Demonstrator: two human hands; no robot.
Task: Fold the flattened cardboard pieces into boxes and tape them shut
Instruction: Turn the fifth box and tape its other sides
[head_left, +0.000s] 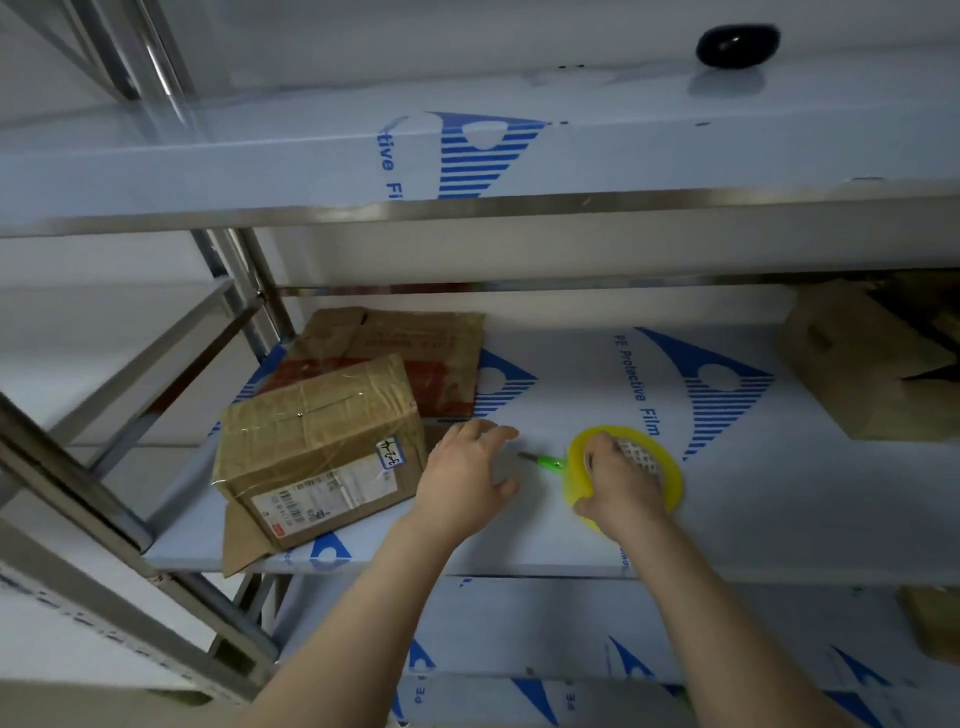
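Nearby, taped box (317, 441) beside left hand (462, 480).

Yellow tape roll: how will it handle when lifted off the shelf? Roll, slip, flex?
Probably stiff: the tape roll keeps its ring shape under the right hand. Likely light, since one hand alone grips it. It seems to lie about flat on the shelf, so it should not roll; set on edge, it probably would.
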